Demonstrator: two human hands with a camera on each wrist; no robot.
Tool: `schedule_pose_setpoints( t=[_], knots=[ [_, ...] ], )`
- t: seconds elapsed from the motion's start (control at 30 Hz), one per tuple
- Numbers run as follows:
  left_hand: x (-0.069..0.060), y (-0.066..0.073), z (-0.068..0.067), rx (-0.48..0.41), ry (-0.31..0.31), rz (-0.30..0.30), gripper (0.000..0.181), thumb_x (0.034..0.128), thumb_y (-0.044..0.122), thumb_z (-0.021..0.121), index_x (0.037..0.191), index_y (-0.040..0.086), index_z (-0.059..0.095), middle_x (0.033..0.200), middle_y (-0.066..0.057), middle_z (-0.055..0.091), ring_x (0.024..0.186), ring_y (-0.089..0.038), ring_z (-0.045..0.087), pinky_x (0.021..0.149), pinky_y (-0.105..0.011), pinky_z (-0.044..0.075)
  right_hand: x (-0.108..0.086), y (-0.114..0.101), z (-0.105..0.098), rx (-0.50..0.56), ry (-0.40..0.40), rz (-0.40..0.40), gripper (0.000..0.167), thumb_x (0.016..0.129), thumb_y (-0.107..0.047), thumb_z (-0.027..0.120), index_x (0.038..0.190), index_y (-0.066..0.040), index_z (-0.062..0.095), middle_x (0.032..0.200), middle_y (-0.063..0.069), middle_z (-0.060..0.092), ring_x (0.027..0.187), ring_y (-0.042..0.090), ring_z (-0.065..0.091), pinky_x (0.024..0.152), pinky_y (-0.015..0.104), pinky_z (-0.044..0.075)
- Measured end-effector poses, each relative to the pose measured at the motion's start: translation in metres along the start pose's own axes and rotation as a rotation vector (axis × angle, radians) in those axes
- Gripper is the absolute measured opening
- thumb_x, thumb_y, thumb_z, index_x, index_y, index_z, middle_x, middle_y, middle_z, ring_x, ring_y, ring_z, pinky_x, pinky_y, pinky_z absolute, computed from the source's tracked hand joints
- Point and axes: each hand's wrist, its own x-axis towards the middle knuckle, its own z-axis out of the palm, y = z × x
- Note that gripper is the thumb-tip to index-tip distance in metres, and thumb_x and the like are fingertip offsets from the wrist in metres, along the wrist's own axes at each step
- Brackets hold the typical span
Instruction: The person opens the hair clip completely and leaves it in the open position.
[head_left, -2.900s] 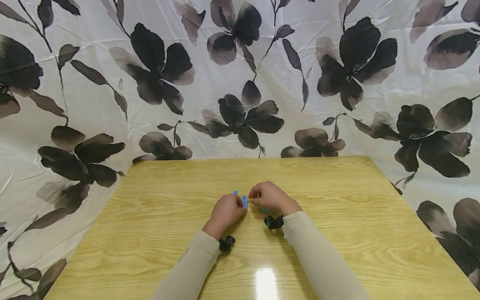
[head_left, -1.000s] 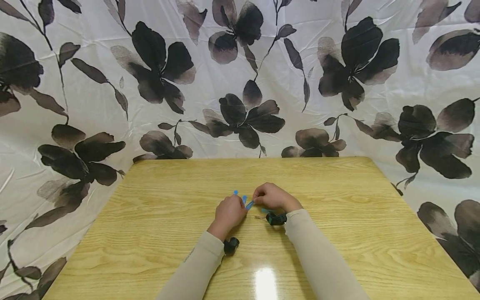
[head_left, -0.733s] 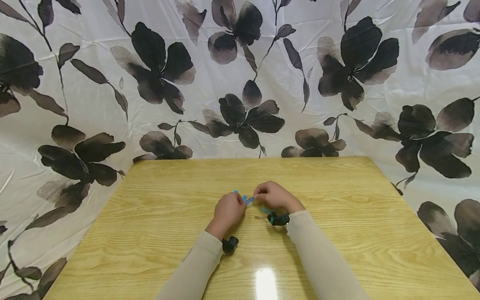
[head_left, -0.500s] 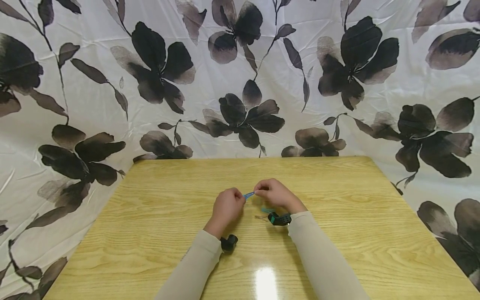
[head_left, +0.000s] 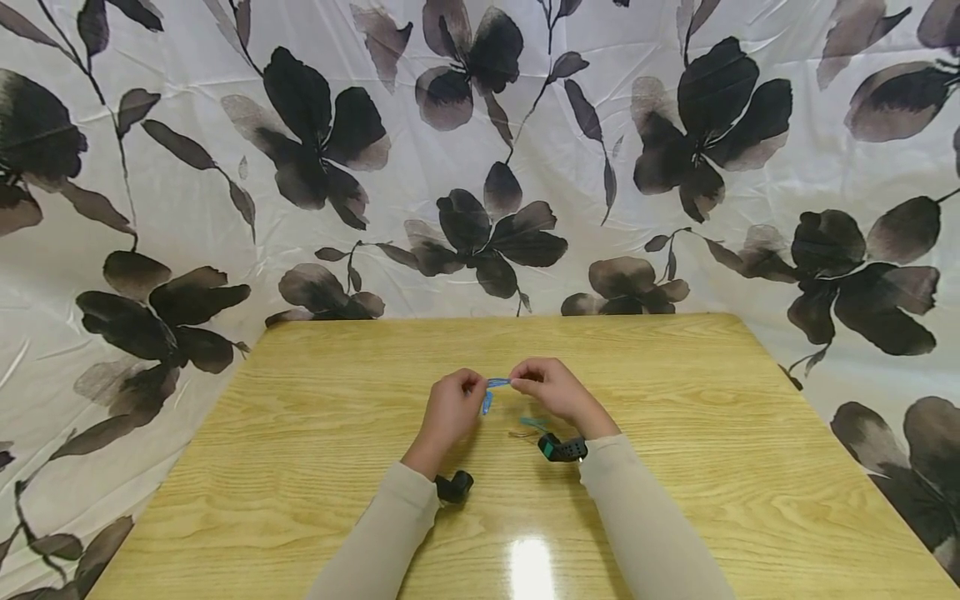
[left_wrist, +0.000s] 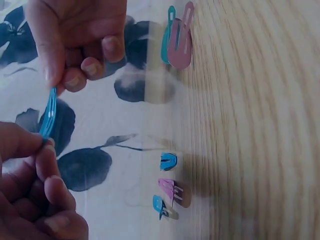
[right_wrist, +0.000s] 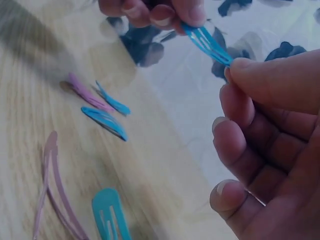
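Between both hands [head_left: 452, 408] [head_left: 557, 392], a blue hairclip [right_wrist: 207, 44]

No text, label, brand, number or sign can be read in any of the three views.

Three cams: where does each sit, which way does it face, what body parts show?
Head: worn on the head, facing forward and down at the table and floral cloth; left hand, right hand and sleeves show.
Left wrist: worn there, facing the held blue clip; left hand at lower left, right hand at top.
Right wrist: worn there, facing the same clip; right hand at right, left hand at top.
Both wrist views share that clip, both hands and a loose teal clip.
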Motion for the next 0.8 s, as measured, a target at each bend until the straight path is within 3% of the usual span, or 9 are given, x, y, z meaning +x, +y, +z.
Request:
schedule_pose_setpoints(
  t=[0.23, 0.47, 0.53, 0.7, 0.8],
  knots=[
    [-0.003, -0.005, -0.001, -0.064, -0.030, 0.036, 0.019, 0.0994, 0.023, 0.055, 0.096, 0.007, 0.066, 0.077, -0.003, 0.060, 0.063, -0.013, 0.047, 0.061, -0.027, 0.042, -0.008, 0.002, 0.001, 0.064, -0.010, 0.005, 0.021, 0.097, -0.026, 0.060, 0.109, -0.012, 0.069, 0.110, 0.007, 0.066, 0.103, 0.033, 0.060, 0.091, 0.050, 0.049],
    [-0.006, -0.007, 0.000, -0.146, -0.059, 0.041, 0.019, 0.0994, 0.022, 0.056, 0.098, 0.006, 0.066, 0.084, -0.010, 0.064, 0.069, -0.015, 0.049, 0.064, -0.027, 0.043, -0.018, -0.004, 0.000, 0.098, -0.018, -0.028, 0.025, 0.098, -0.025, 0.058, 0.112, -0.007, 0.068, 0.110, 0.012, 0.065, 0.099, 0.030, 0.060, 0.088, 0.052, 0.048],
    [-0.006, -0.007, 0.000, -0.176, -0.073, 0.031, 0.021, 0.0998, 0.023, 0.055, 0.099, 0.006, 0.067, 0.088, -0.014, 0.065, 0.070, -0.015, 0.050, 0.065, -0.026, 0.043, -0.020, -0.003, 0.001, 0.125, -0.009, -0.037, 0.025, 0.098, -0.024, 0.058, 0.112, -0.005, 0.068, 0.108, 0.017, 0.064, 0.098, 0.036, 0.058, 0.085, 0.053, 0.049],
    [-0.008, -0.005, 0.000, -0.241, -0.086, 0.006, 0.022, 0.0994, 0.025, 0.056, 0.100, 0.006, 0.068, 0.095, -0.019, 0.067, 0.074, -0.015, 0.054, 0.066, -0.027, 0.046, -0.021, 0.005, 0.005, 0.191, 0.022, -0.032, 0.024, 0.098, -0.023, 0.058, 0.110, -0.004, 0.068, 0.106, 0.030, 0.059, 0.086, 0.041, 0.051, 0.074, 0.044, 0.047],
    [-0.009, -0.003, 0.001, -0.273, -0.086, -0.008, 0.021, 0.0981, 0.025, 0.058, 0.100, 0.007, 0.069, 0.093, -0.019, 0.067, 0.073, -0.016, 0.055, 0.065, -0.027, 0.046, -0.022, 0.005, 0.006, 0.221, 0.034, -0.026, 0.026, 0.099, -0.022, 0.057, 0.111, -0.001, 0.067, 0.105, 0.030, 0.058, 0.083, 0.040, 0.049, 0.072, 0.040, 0.046]
  ],
)
